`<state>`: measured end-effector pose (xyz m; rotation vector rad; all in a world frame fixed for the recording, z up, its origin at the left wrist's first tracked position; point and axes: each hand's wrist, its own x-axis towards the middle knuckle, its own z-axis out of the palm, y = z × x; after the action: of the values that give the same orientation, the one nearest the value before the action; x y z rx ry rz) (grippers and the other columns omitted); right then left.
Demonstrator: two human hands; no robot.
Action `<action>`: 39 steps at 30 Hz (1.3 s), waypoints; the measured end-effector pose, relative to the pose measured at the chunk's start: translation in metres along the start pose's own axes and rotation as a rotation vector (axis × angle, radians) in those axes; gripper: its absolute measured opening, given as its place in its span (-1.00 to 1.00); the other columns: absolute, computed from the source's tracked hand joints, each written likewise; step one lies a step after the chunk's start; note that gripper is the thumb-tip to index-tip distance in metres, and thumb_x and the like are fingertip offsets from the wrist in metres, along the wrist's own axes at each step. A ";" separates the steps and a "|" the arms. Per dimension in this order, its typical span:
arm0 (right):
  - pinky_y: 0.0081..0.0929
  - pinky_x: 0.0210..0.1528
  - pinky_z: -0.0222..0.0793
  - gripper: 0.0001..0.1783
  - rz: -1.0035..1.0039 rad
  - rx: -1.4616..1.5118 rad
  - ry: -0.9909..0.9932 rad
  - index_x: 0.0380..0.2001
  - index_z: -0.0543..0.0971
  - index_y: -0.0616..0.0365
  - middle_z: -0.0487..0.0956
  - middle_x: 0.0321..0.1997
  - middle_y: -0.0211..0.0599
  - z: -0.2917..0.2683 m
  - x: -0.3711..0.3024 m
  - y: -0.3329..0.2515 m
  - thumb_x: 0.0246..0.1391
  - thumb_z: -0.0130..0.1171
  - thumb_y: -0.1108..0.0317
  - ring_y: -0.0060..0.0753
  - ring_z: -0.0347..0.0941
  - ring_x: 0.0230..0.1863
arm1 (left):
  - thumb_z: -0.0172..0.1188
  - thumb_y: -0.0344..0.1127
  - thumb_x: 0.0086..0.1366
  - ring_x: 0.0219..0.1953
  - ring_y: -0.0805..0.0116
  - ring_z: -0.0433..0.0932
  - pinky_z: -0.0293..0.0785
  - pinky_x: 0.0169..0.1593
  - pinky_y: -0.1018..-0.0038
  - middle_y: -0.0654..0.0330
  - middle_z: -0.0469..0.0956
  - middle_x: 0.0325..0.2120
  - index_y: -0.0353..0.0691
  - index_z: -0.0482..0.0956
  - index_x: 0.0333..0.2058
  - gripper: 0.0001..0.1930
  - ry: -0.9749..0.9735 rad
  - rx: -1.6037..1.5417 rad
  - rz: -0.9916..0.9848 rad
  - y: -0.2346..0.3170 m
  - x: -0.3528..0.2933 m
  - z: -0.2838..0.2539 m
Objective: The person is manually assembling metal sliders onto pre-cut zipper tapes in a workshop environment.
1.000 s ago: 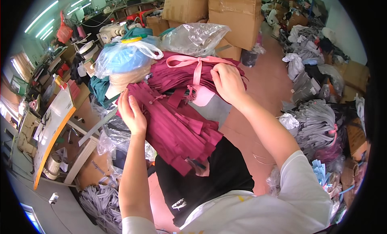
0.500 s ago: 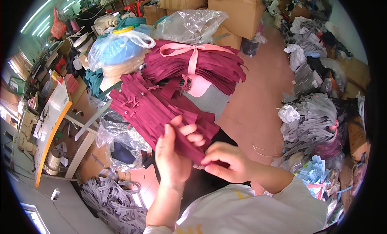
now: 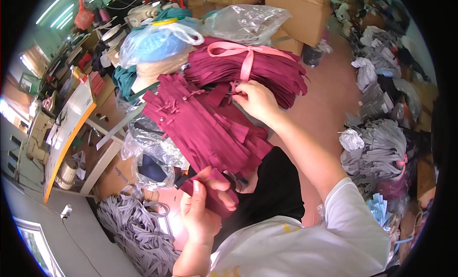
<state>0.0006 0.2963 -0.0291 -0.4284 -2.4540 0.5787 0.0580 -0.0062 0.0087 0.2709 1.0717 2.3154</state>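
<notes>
My left hand (image 3: 199, 217) is closed round a maroon fabric strip (image 3: 220, 204), thumb up, low in front of my body. Farther off, my right hand (image 3: 257, 103) pinches at a small cluster of thin maroon ties (image 3: 234, 87); whether it has one in its fingertips is too small to make out. Between the hands lies a loose stack of maroon strips (image 3: 200, 127), several small knotted bits on top. Behind it sits a thick maroon bundle (image 3: 281, 69), bound with a pink ribbon (image 3: 246, 67) in a bow.
A blue-filled plastic bag (image 3: 155, 46) stands behind the stack at left. Cardboard boxes (image 3: 298, 15) stand at the back. Grey strips (image 3: 133, 229) heap on the floor at lower left, with more grey bundles (image 3: 377, 143) along the right. An orange-edged table (image 3: 71, 129) is at left.
My right hand has left the strip near my left hand and reached forward to the small ties by the ribbon. My left hand keeps the strip, slightly lower. The view has shifted.
</notes>
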 end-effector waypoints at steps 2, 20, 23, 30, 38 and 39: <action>-0.17 -0.17 0.46 -0.84 -0.159 -0.016 0.112 -0.35 0.62 0.11 0.58 -0.27 -0.19 0.003 -0.007 0.001 0.01 0.30 0.30 -0.05 0.53 -0.20 | -0.14 -0.22 0.53 -0.48 0.19 0.60 0.58 -0.38 0.34 -0.07 0.63 -0.32 -0.38 0.37 0.15 -0.61 -0.049 -0.007 -0.031 -0.002 -0.003 -0.011; -0.63 -0.36 0.40 -0.75 0.283 0.978 0.068 -0.02 0.47 0.21 0.64 -0.30 -0.30 -0.052 -0.021 0.002 0.34 0.07 0.30 -0.60 0.52 -0.38 | -0.22 -0.23 0.54 -0.43 0.33 0.56 0.54 -0.34 0.45 0.01 0.60 -0.32 -0.30 0.39 -0.01 -0.70 -0.212 -0.104 -0.119 -0.021 -0.004 -0.017; -0.64 -0.34 0.44 -0.78 0.318 1.338 -0.067 -0.10 0.53 0.21 0.64 -0.24 -0.23 -0.070 -0.060 -0.025 0.31 0.11 0.29 -0.55 0.56 -0.31 | -0.19 -0.27 0.53 -0.37 0.30 0.58 0.55 -0.30 0.45 0.01 0.59 -0.29 -0.28 0.40 -0.06 -0.75 -0.093 0.061 -0.132 -0.015 -0.008 -0.002; -0.56 -0.30 0.51 -0.76 0.345 1.640 -0.305 -0.12 0.58 0.27 0.64 -0.31 -0.25 -0.087 -0.140 -0.062 0.29 0.15 0.31 -0.54 0.54 -0.37 | 0.03 -0.42 0.43 -0.38 0.24 0.64 0.68 -0.31 0.27 0.05 0.60 -0.38 -0.39 0.50 -0.24 -0.86 -0.058 0.242 -0.106 -0.022 -0.010 0.018; -0.60 -0.31 0.46 -0.79 0.320 1.374 -0.325 -0.06 0.52 0.27 0.56 -0.24 -0.32 -0.099 -0.169 -0.084 0.33 0.07 0.39 -0.58 0.52 -0.31 | 0.12 -0.51 0.38 -0.31 0.23 0.69 0.72 -0.23 0.32 -0.04 0.64 -0.30 -0.44 0.47 -0.18 -0.89 -0.189 0.262 -0.059 -0.025 -0.012 0.024; -0.60 -0.31 0.46 -0.79 0.322 1.376 -0.321 -0.06 0.52 0.27 0.56 -0.24 -0.32 -0.100 -0.172 -0.086 0.33 0.07 0.39 -0.58 0.52 -0.31 | 0.12 -0.52 0.37 -0.32 0.24 0.69 0.71 -0.23 0.33 -0.04 0.64 -0.31 -0.44 0.46 -0.19 -0.90 -0.201 0.272 -0.057 -0.026 -0.013 0.023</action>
<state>0.1806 0.1809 0.0082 -0.1222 -1.6392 2.3176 0.0886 0.0139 0.0051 0.5583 1.2708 2.0403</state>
